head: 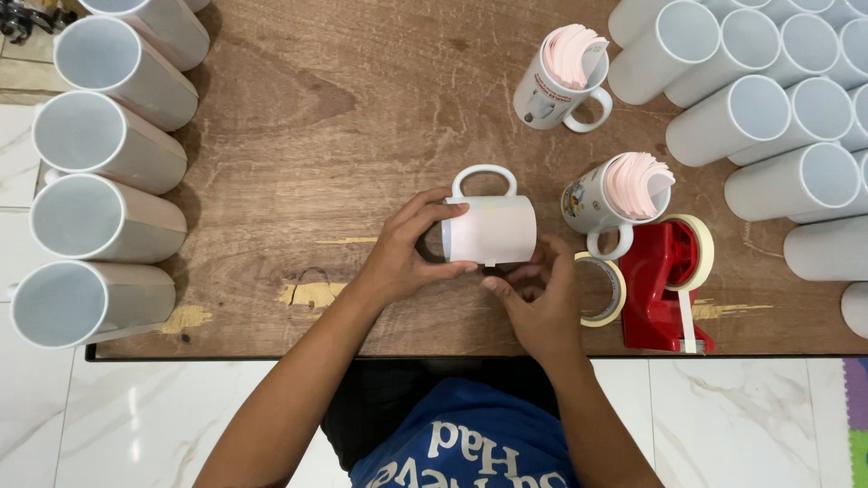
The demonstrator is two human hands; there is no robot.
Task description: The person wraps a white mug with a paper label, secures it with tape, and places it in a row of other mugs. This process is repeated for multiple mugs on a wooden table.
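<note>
A white mug, lying on its side just left of the red tape dispenser, is gripped by the left hand, a paper sheet wrapped around it. The sheet's lower edge is pinched by the right hand; wrapping appears under way, and taping that seam down seems called for next.

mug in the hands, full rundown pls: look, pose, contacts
The white mug looks ceramic, lies on its side on the wooden table, handle pointing away from the person. A pale sheet is wrapped around its body. The left hand grips the end on the left; which end is the mouth cannot be told. The right hand has its fingers at the lower edge of the wrap. It lies just left of a printed mug stuffed with pink sheets.
</note>
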